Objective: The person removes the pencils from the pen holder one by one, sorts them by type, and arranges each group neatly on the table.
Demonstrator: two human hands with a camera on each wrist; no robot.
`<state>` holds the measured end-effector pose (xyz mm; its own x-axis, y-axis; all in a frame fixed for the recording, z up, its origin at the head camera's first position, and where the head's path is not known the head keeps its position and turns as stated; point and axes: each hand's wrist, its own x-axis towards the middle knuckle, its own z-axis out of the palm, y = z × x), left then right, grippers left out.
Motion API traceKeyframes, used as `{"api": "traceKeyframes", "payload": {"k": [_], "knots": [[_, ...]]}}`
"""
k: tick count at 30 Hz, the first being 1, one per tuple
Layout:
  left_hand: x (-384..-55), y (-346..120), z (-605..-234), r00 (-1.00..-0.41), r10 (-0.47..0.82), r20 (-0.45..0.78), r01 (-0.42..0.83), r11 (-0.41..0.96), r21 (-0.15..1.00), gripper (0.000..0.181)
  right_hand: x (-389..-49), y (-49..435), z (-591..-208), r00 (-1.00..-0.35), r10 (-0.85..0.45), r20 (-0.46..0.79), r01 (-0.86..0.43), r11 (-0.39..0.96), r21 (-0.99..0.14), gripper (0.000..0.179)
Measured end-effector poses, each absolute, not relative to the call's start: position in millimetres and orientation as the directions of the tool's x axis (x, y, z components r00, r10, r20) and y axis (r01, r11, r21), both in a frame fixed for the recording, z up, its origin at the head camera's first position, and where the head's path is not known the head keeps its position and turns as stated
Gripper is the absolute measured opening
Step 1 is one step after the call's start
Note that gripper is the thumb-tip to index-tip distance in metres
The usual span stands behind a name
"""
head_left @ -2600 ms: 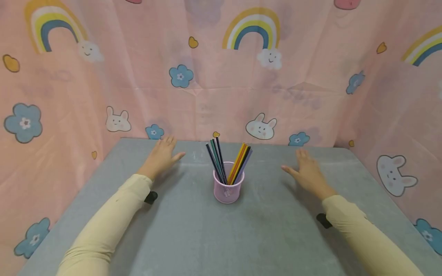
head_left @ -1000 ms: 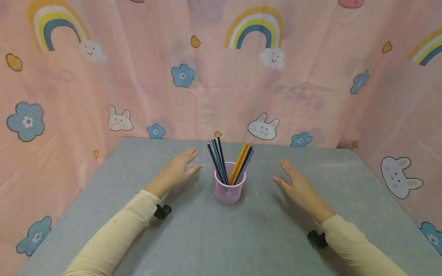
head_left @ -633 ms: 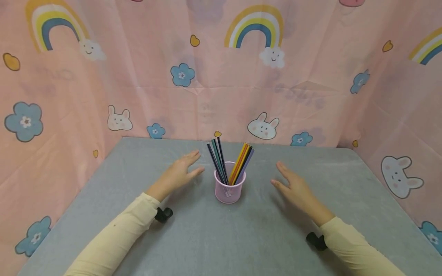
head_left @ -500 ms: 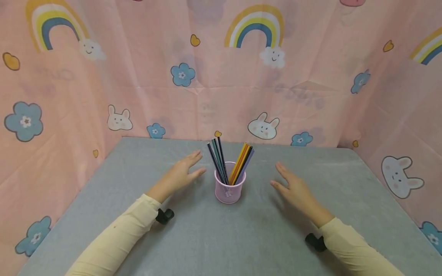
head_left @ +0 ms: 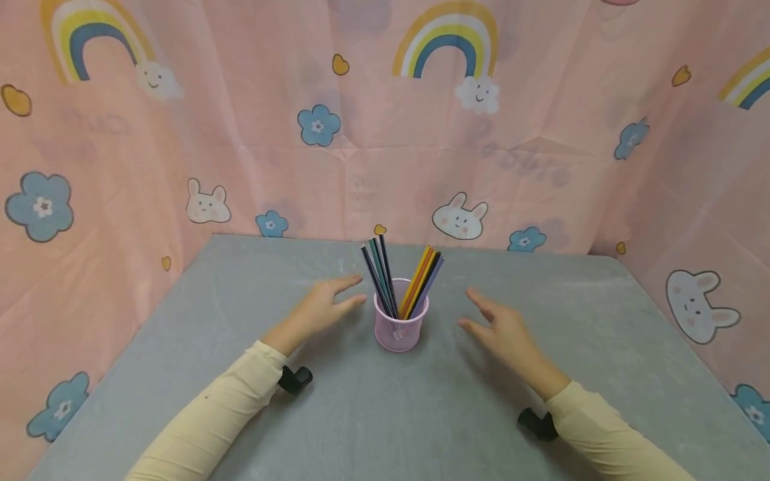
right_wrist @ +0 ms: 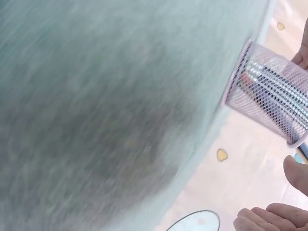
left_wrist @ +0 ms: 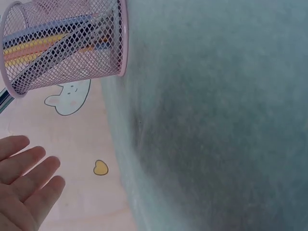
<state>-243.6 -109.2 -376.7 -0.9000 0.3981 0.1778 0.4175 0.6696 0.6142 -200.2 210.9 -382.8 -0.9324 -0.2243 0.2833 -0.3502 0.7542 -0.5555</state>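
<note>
With 12 at the top of the head view, a grey tabletop (head_left: 385, 414) spreads around 6 o'clock and a creased pink cloth (head_left: 385, 107) hangs behind it at 12. Printed on the cloth are a striped rainbow (head_left: 93, 20) at 10, a blue flower (head_left: 319, 125) at 11, a larger bloom (head_left: 39, 207) at 9 and a white rabbit (head_left: 692, 304) just past 3.

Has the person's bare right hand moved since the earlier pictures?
Yes. The bare right hand has moved leftward and toward the person, away from the nearest blue flower printed on the pink cloth and closer to the pink cylindrical mesh cup.
</note>
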Motion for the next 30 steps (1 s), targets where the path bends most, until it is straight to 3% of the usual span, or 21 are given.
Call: {"api": "traceKeyframes", "payload": {"k": [15,30], "knots": [[-240,-97,-383,-0.916,0.366,0.161,0.353,0.549,0.758,0.055,-199,192,-377,-0.976,-0.077,0.205,-0.213,0.554,-0.805,0.052],[-233,-86,-385,-0.957,0.280,0.072,0.190,0.422,0.887,0.057,-199,177,-371,-0.996,-0.015,0.084,-0.083,0.397,-0.914,0.046]]}}
